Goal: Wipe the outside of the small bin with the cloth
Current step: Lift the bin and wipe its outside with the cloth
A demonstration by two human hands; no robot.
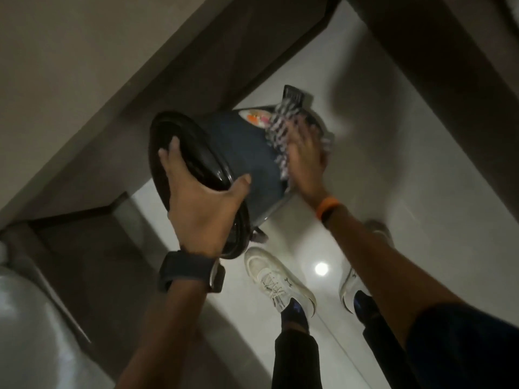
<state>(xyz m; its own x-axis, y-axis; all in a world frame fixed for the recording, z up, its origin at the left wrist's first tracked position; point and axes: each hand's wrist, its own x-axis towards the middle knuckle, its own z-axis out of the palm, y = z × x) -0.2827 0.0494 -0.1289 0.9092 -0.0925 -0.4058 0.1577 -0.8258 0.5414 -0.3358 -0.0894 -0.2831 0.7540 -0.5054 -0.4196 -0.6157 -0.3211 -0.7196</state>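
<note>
Both forearms reach out from the camera toward the small bin (241, 153), which is held up in the air above the pale floor (379, 178), over the person's white shoes (278, 279). It is a dark blue cylinder tipped on its side: its long axis runs from lower left to upper right, the black lid (196, 169) facing the camera's left and the base with its pedal (293, 94) pointing up and away.

Gripping the lid end, the left hand (202, 209) has its grip clamped on the bin, fingers over the lid's face and thumb on the blue wall. At the base end the right hand (304, 161) lies flat and spread, pressing the checked cloth (283, 127) against the wall; both are blurred, so I judge a wiping stroke is under way.

Wiping seems in mid-course. Next, the cloth likely needs to travel along the wall toward the lid, with the left hand turning the bin to bring unwiped sides round.

A dark wooden frame (168, 66) stands behind.
</note>
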